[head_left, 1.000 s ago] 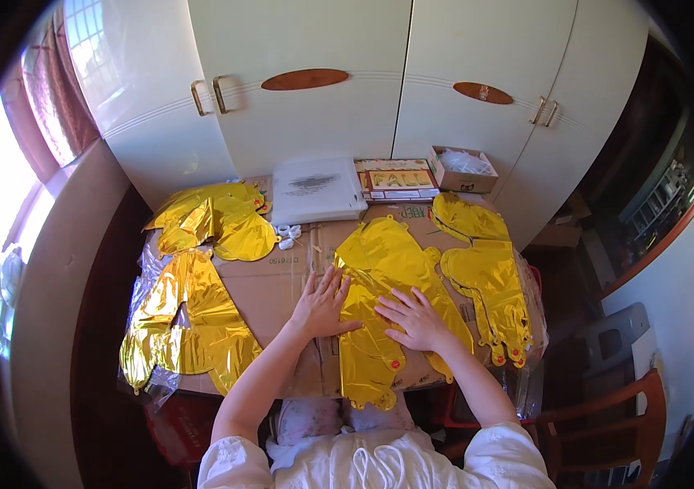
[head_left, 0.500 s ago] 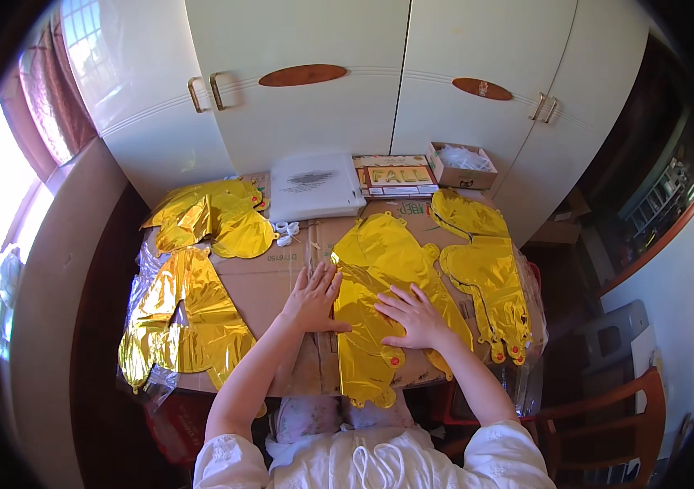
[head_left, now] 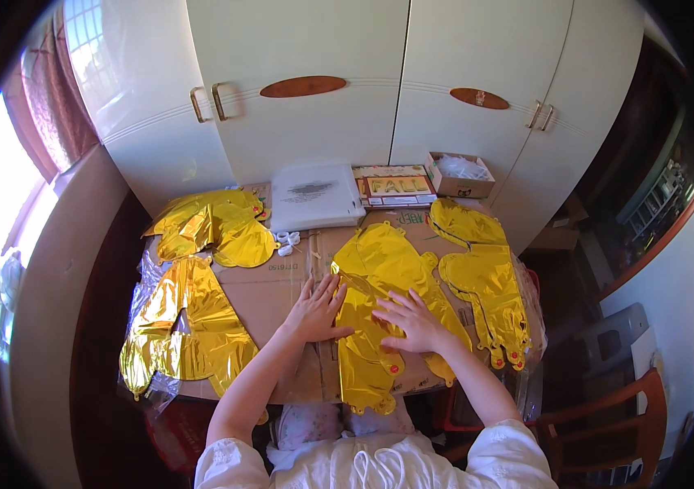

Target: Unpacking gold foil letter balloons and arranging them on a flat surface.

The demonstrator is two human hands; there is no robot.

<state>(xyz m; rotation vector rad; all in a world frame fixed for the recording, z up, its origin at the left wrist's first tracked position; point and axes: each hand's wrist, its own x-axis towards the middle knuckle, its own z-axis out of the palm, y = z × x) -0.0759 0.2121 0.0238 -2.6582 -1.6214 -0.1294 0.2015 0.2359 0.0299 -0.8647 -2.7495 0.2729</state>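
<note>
A flat gold foil balloon (head_left: 375, 253) lies in front of me on cardboard, its surface creased and a small red spot showing near its lower right. At its left edge rests my left hand (head_left: 315, 313), open, with the fingertips at the foil and the thumb pointing right across it. My right hand (head_left: 412, 324) is open over the balloon's right half, fingers spread. Whether its palm touches the foil I cannot tell. Neither hand grips anything. Part of the balloon is hidden under the right hand.
More uninflated gold foil balloons lie at the lower left (head_left: 188, 326), upper left (head_left: 225, 228) and right (head_left: 486, 277). Along the back stand a stack of clear plastic bags (head_left: 314, 208), printed cards (head_left: 400, 189) and a small box (head_left: 463, 187). White ribbon rolls (head_left: 286, 242) lie beside the bags.
The view has tipped slightly, so the table sits a little lower in the picture. My right hand's fingers look a bit more raised and bent; my left hand stays at the balloon's edge.
</note>
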